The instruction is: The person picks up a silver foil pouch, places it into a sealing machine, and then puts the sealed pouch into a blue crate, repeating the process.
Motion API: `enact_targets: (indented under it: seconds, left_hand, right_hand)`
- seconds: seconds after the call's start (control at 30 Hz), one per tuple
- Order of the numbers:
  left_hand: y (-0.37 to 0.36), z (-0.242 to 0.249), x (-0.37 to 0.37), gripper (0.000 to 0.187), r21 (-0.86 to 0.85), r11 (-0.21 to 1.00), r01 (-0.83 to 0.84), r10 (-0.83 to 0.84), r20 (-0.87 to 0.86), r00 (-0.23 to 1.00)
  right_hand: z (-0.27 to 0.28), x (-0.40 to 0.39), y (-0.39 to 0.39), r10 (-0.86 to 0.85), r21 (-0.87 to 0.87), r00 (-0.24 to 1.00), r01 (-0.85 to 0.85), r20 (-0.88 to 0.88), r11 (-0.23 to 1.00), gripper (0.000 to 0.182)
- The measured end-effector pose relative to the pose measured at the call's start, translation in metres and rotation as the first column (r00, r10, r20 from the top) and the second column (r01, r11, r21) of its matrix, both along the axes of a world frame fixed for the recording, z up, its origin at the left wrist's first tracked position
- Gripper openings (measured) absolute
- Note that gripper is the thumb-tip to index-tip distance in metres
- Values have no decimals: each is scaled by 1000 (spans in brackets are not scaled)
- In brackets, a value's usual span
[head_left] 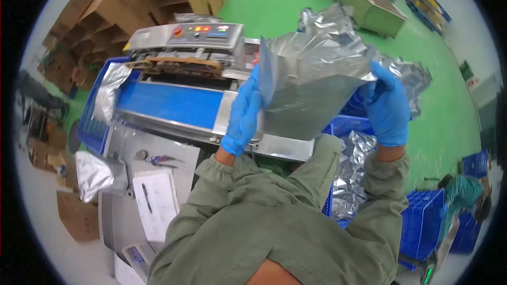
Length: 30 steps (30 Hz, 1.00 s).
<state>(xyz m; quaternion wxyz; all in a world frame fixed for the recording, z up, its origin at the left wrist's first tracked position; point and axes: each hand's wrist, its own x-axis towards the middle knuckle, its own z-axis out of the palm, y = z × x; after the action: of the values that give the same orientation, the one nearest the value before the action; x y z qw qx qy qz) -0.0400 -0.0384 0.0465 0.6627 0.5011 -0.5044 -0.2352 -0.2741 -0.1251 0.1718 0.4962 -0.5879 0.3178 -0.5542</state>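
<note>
A large silver foil bag [311, 84] is held up between my two blue-gloved hands, in front of my body. My left hand [243, 113] presses against the bag's left edge, fingers together and pointing up. At the bag's right upper corner, my right hand [386, 105] has its fingers curled round the foil. Just left of my left hand is a machine [185, 39] with a control panel, a red knob and lit displays. Its blue conveyor belt [169, 105] runs leftward. More crumpled foil bags [354, 174] fill a blue crate by my right forearm.
A metal tray table [119, 206] at the left holds papers [156, 200], a pen and small tools. Foil bags [113, 87] lie at the belt's far end. Cardboard boxes [105, 16] stack at the back left. Blue crates [422, 221] stand at the right, a green cart [369, 8] behind.
</note>
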Motion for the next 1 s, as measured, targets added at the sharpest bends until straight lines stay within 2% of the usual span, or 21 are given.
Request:
enact_targets:
  seconds: [0.03, 0.07, 0.13, 0.17, 0.2, 0.23, 0.27, 0.3, 0.33, 0.37, 0.4, 0.5, 0.57, 0.67, 0.73, 0.77, 0.8, 0.83, 0.87, 0.97, 1.0]
  left_hand:
    - [4, -1, 13, 35, -50, 994, -98, 98, -18, 995]
    - [10, -8, 29, 35, -58, 990, -130, 129, -18, 991]
    - [20, -26, 58, 30, 74, 988, -133, 152, -365, 919]
    - [26, -23, 61, 27, 35, 968, -248, 243, -370, 897]
    - [29, -27, 66, 27, 26, 964, -265, 255, -372, 892]
    - [31, -36, 70, 26, 29, 950, -310, 301, -338, 892]
    - [30, -40, 73, 25, 26, 936, -350, 341, -304, 889]
    - [27, -40, 67, 25, -41, 944, -327, 278, -433, 857]
    - [26, -41, 67, 25, -56, 941, -332, 276, -437, 856]
    - [24, -44, 66, 24, -57, 931, -362, 300, -449, 842]
    - [20, -47, 65, 24, -55, 919, -389, 323, -460, 827]
    - [10, -45, 67, 22, -20, 895, -446, 373, -515, 772]
    - [5, -37, 74, 21, 4, 866, -500, 431, -512, 743]
    - [-4, -24, 91, 20, 7, 826, -564, 476, -545, 690]
    - [-7, -21, 103, 19, 66, 849, -525, 501, -420, 757]
    - [-5, -22, 108, 19, 62, 846, -530, 502, -430, 750]
    - [-8, -19, 113, 18, 151, 879, -453, 472, -417, 777]
    - [-16, -18, 113, 18, 240, 899, -365, 435, -410, 802]
    - [-25, -18, 109, 18, 228, 904, -363, 428, -432, 794]
    - [-41, -22, 111, 26, 181, 903, -389, 426, -283, 859]
    - [-43, -29, 113, 26, 186, 898, -399, 438, -294, 850]
  right_hand:
    - [-6, 16, 2, 22, 272, 990, -58, 136, 960, 16]
    - [-13, 31, 2, 7, 514, 965, -145, 261, 845, 16]
    - [-45, 54, 5, 177, 455, 971, -233, 163, 859, 16]
    - [-50, 66, 13, 278, 408, 949, -314, 145, 857, 16]
    - [-54, 76, 21, 372, 363, 920, -390, 121, 847, 17]
    - [-59, 80, 23, 403, 321, 883, -464, 240, 826, 13]
    - [-67, 82, 23, 415, 308, 879, -472, 234, 826, 13]
    - [-76, 83, 22, 264, 117, 964, -267, 40, 957, 12]
    - [-87, 85, 20, 53, -121, 993, -67, -108, 990, 13]
    - [-101, 91, 19, -66, -258, 986, 25, -154, 966, 18]
    - [-105, 93, 20, -159, -377, 937, 32, -311, 926, 19]
    - [-125, 94, 20, -156, -323, 920, 35, -359, 946, 15]
    - [-126, 94, 22, -220, -469, 937, 71, -272, 881, 7]
    - [-122, 102, 37, -137, -406, 976, 58, -168, 912, 2]
    - [-128, 106, 37, -139, -329, 979, 84, -150, 941, 4]
    - [-130, 107, 34, -150, -259, 979, 111, -136, 959, 7]
    - [-133, 109, 27, -150, -285, 979, 106, -139, 953, 7]
    - [-140, 109, 21, -121, -148, 990, 109, -76, 983, 9]
    - [-147, 109, 16, -99, -2, 995, 99, -13, 995, 12]
    - [-159, 107, -3, -92, 53, 996, 93, -21, 994, 18]
    - [-161, 105, -7, -87, 77, 996, 89, -35, 993, 20]
